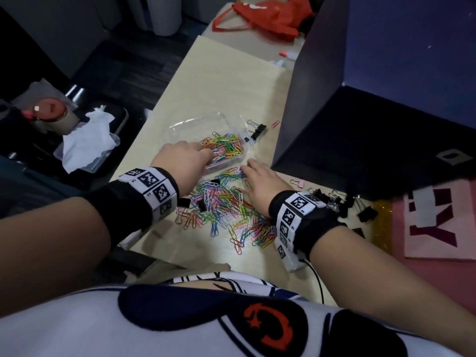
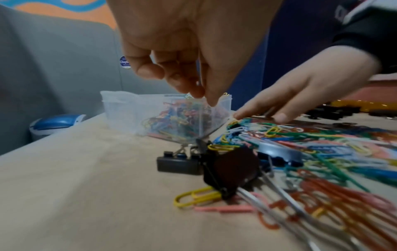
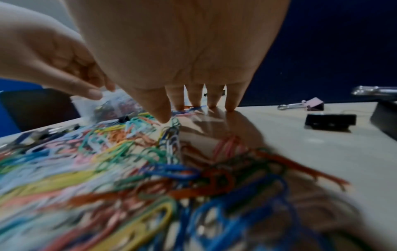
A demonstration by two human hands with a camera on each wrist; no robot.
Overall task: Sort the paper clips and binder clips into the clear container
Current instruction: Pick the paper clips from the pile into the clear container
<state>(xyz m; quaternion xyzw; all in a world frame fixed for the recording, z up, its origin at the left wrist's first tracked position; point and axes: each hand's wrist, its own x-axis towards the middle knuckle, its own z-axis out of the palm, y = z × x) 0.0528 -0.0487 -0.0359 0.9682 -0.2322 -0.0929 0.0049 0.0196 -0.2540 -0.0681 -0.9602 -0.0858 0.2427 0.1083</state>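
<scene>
You have bare table (image 1: 213, 81) beyond the clear container (image 1: 195, 124); the dark box (image 1: 373, 140) walls off your right side

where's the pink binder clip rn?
In the head view the pink binder clip lies on the desk just right of the right hand, near the dark box's front edge. The right wrist view shows it beyond a black binder clip.

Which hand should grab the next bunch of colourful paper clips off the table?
Probably the right hand. Its straight fingers already touch the table at the far edge of the loose paper clips. The left hand is busy over the clear container, fingertips bunched at its rim.
</scene>
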